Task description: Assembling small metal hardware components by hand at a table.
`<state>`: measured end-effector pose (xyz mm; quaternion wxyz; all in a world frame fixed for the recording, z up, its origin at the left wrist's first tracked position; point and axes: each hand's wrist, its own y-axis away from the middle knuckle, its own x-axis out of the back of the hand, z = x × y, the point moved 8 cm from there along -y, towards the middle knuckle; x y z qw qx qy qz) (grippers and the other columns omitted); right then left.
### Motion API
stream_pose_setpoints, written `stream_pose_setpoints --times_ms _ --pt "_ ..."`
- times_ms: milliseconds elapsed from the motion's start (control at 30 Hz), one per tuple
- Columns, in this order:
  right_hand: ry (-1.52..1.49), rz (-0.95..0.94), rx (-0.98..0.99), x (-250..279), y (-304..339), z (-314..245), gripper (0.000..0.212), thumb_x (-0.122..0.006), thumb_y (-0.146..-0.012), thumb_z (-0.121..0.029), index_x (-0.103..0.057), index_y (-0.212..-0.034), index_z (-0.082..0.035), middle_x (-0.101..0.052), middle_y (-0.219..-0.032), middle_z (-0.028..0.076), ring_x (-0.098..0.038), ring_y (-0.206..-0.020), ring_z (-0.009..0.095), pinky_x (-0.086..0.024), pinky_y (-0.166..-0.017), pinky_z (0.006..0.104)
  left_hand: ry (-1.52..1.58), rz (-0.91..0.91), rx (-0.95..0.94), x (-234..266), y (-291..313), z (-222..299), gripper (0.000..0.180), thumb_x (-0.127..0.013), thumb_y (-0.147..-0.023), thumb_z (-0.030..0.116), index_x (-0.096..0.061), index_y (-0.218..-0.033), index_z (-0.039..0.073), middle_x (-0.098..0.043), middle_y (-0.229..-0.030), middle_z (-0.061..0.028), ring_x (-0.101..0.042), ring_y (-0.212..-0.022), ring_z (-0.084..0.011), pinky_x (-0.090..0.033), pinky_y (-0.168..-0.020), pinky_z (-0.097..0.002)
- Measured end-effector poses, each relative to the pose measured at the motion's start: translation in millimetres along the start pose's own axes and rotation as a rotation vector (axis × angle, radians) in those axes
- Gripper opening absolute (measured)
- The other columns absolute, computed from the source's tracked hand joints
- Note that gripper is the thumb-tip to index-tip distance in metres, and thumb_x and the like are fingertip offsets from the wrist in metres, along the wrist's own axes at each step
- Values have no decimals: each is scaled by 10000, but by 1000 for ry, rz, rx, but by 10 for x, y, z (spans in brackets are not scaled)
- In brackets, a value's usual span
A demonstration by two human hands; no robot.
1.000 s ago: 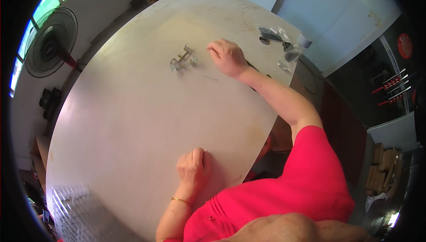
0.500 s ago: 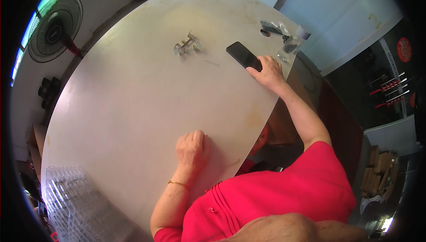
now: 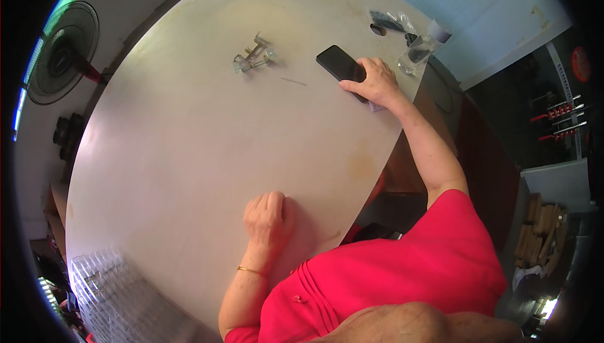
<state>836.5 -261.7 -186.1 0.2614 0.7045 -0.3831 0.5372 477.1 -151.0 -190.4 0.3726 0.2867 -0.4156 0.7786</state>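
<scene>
A black smartphone (image 3: 341, 64) lies on the table towards the far right, screen up. My right hand (image 3: 375, 83) grips its near end, thumb along one long edge and fingers over the other side. A small pale purple piece (image 3: 376, 107) peeks out from beneath that hand; what it is I cannot make out. Closed in a loose fist, my left hand (image 3: 267, 220) rests on the tabletop close to my body, and nothing shows in it, though its palm side is hidden. Left of the phone stand a metal and clear-plastic fitting (image 3: 254, 55) and a thin pin-like rod (image 3: 294, 81).
Beyond my right hand are a clear bottle (image 3: 420, 50) with a pale cap, a dark item in clear wrapping (image 3: 387, 21) and a hole (image 3: 377, 30) in the table (image 3: 189, 142). Stacked clear plastic trays (image 3: 119, 293) occupy the near left corner. A fan (image 3: 63, 54) stands past the left edge.
My right hand has closed further over the phone, and the pale purple piece now shows beneath it. The view has shifted slightly. My left fist stays in about the same place.
</scene>
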Motion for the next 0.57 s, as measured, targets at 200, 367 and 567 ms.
stream_pose_setpoints --times_ms 200,367,567 --pt "-51 8 9 9 -24 -38 784 -764 -683 -577 -602 -1198 -8 -566 -1213 184 -505 -1209 331 -390 -1052 430 4 -15 10 27 -25 13 155 -683 -790 21 -552 -759 99 -542 -623 -35 -548 -575 -230 -412 -556 -362" --pt "-57 26 9 7 -38 -57 762 -765 -684 -560 -608 -1173 4 -568 -1196 185 -514 -1189 332 -397 -1042 432 -1 -12 10 15 -14 -4 156 -685 -785 15 -555 -761 98 -544 -624 -34 -546 -566 -230 -410 -548 -361" --pt "34 19 -2 16 -32 -75 738 -779 -717 -518 -595 -1211 -2 -562 -1212 160 -523 -1192 310 -417 -1033 406 16 -4 4 21 -35 -5 157 -692 -779 19 -559 -764 101 -546 -619 -27 -546 -562 -221 -411 -549 -354"
